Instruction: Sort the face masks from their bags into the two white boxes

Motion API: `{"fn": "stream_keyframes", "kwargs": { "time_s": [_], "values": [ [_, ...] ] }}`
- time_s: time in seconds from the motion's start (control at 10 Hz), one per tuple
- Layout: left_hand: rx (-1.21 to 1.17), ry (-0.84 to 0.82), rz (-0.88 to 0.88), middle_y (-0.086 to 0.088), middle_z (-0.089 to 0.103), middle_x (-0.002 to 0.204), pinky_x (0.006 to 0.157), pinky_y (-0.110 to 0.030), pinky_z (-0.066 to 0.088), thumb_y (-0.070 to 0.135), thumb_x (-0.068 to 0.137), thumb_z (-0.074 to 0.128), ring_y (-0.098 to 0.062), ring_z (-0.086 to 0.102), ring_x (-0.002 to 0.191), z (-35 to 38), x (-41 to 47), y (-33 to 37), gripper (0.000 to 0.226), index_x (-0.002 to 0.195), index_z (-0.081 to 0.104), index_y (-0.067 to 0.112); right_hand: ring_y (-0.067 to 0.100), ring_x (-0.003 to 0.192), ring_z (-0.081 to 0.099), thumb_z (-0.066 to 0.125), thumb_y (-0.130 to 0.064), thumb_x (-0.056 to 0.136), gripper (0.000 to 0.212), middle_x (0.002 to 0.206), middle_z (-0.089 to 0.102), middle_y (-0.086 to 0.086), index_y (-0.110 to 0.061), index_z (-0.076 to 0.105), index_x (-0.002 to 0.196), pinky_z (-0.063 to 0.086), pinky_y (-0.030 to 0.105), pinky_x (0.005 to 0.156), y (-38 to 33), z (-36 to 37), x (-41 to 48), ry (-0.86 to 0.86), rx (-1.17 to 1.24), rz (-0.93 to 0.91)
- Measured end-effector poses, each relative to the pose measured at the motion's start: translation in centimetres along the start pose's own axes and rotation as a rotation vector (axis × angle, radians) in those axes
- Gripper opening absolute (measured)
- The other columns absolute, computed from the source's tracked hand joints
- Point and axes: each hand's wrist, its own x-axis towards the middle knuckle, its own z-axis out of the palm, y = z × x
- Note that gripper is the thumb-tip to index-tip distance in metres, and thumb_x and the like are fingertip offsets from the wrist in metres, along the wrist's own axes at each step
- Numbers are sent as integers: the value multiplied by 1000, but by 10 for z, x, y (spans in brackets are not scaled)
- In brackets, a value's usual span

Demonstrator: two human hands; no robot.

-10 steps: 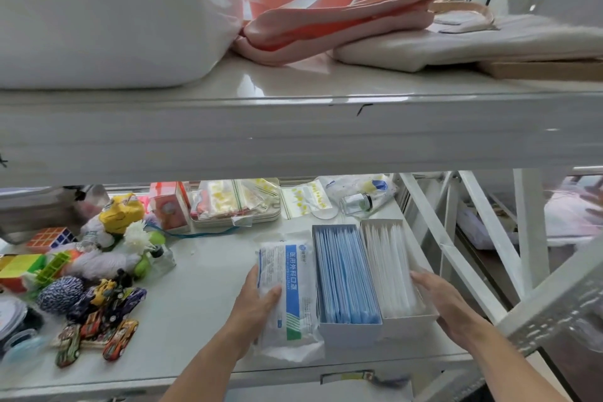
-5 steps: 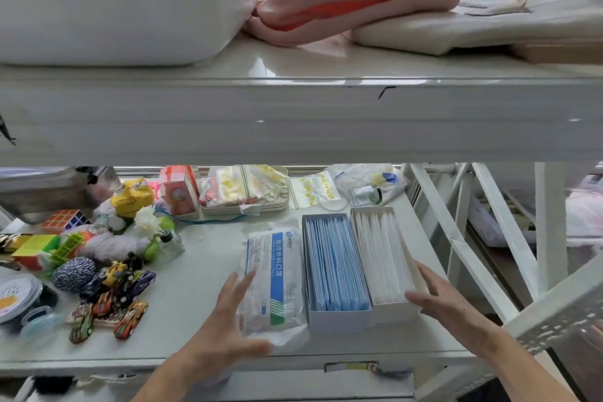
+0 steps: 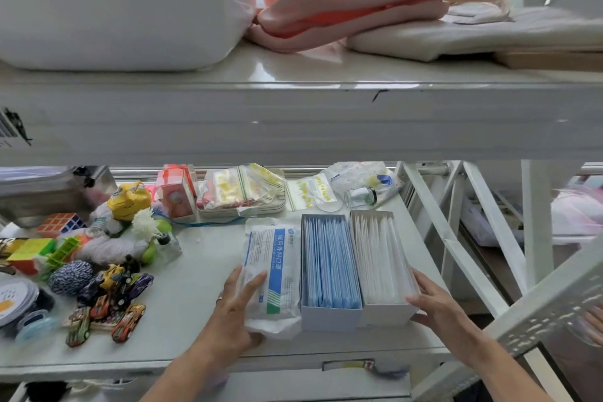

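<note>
Mask bag (image 3: 277, 258) in left hand (image 3: 233, 313).

1. The lower shelf (image 3: 195, 297) carries a mask bag (image 3: 277, 258) just left of the blue-mask box (image 3: 329, 316); the white-mask box (image 3: 385, 315) touches that box's right side.
2. At its left lie toy cars (image 3: 107, 307), a twine ball (image 3: 70, 277) and a puzzle cube (image 3: 60, 223); at the back, a tray (image 3: 241, 212) and a glass jar (image 3: 359, 197).
3. The upper shelf (image 3: 293, 72) bears a white bin (image 3: 114, 10), a pink tote (image 3: 342, 6) and a cream bag (image 3: 456, 39).

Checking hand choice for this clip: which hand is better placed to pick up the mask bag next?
Left, probably. The left hand grips the near edge of the mask bag; the right hand touches the white-mask box, across both boxes from it.
</note>
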Motion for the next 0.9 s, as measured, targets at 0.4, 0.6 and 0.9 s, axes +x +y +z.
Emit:
{"fn": "stream_keyframes", "kwargs": {
  "time_s": [0.4, 0.6, 0.9],
  "values": [
    [-65, -49, -89, 1, -13, 165, 120, -38, 21, 40, 59, 86, -28, 12, 153, -5, 1, 4, 120, 150, 9, 57, 18, 123, 60, 71, -50, 73, 78, 144, 55, -6, -43, 41, 145, 47, 43, 102, 2, 3, -14, 67, 79, 17],
    [-177, -71, -84, 6, -15, 164, 113, -31, 30, 33, 51, 89, -20, 14, 151, -17, -14, 2, 130, 148, 6, 61, 18, 124, 54, 74, -64, 60, 103, 145, 44, -4, -37, 34, 150, 46, 42, 104, 10, 8, -30, 203, 131, -4],
    [-196, 32, 19, 11, 7, 162, 116, -39, 26, 41, 51, 88, -3, 7, 147, -36, -39, 1, 127, 154, 12, 49, 10, 130, 53, 79, -70, 56, 80, 140, 56, -8, -41, 55, 127, 41, 40, 109, 46, 27, -74, 593, 256, -193]
  ]
}}
